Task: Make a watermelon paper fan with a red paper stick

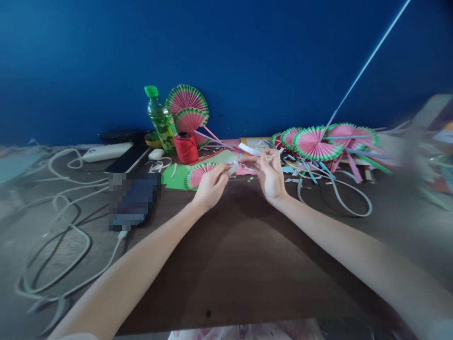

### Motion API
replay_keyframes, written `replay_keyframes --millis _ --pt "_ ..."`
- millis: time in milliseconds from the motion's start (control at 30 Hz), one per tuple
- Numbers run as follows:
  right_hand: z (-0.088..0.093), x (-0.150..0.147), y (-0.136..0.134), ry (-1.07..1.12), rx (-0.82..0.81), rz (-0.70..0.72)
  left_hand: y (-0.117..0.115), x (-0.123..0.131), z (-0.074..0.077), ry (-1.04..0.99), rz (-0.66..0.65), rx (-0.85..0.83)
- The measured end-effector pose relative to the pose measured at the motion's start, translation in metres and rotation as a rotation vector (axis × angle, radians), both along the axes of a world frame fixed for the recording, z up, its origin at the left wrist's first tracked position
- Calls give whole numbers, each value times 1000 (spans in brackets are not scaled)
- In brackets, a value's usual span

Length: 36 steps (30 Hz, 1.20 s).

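My left hand (211, 186) is closed in a pinch, with a small whitish bit (233, 168) at its fingertips that I cannot make out. Just behind it, a pink pleated paper fan (198, 175) with a green edge shows over green paper (171, 177); whether the hand touches the fan is unclear. Facing it, my right hand (271, 177) has thumb and fingers closed on a white strip (249, 149) that slants up to the left. The fingertips of both hands are close together but apart above the table.
A green-capped bottle (161, 118), a red thread spool (186, 148) and upright pleated fans (187, 100) stand by the blue wall. More fans (316, 143) are piled at right amid paper scraps. A phone (134, 200) with a looping white cable (88, 241) lies left.
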State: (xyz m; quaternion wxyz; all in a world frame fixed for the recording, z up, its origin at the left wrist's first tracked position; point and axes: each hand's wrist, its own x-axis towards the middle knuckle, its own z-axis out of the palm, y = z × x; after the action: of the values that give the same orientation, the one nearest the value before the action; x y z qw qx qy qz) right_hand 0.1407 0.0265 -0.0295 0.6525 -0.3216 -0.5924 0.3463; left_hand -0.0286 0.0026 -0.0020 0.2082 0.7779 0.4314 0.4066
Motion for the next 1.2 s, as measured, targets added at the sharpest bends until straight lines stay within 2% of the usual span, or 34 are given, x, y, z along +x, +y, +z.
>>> replay_keyframes --millis 67,200,267,333,367,500,567,633,733,967,1200 --pt "-1 0 0 -17 10 -36 -6 4 -2 134 -88 44" --pt "-2 1 -1 1 17 -54 -14 13 -8 416 -359 168" --pt "-1 0 -2 1 10 -48 -13 15 -9 476 -420 216" --pt "0 0 -4 -10 16 -44 -9 13 -6 498 -354 242" --pt "0 -1 -5 -20 21 -44 -5 11 -4 511 -267 249" --pt "-1 -2 -10 -162 37 -19 11 -5 5 606 228 197" --pt "-2 -2 -13 -263 70 3 16 -14 7 694 347 145" --pt "-3 -3 -15 -338 113 15 18 -21 8 795 375 67" --pt "-2 -4 -16 -408 154 4 19 -25 10 907 351 -16" --pt "-4 -3 -15 -441 146 -13 21 -27 16 1014 265 49" --pt "-3 -5 -15 -440 145 -82 20 -26 16 1047 254 121"
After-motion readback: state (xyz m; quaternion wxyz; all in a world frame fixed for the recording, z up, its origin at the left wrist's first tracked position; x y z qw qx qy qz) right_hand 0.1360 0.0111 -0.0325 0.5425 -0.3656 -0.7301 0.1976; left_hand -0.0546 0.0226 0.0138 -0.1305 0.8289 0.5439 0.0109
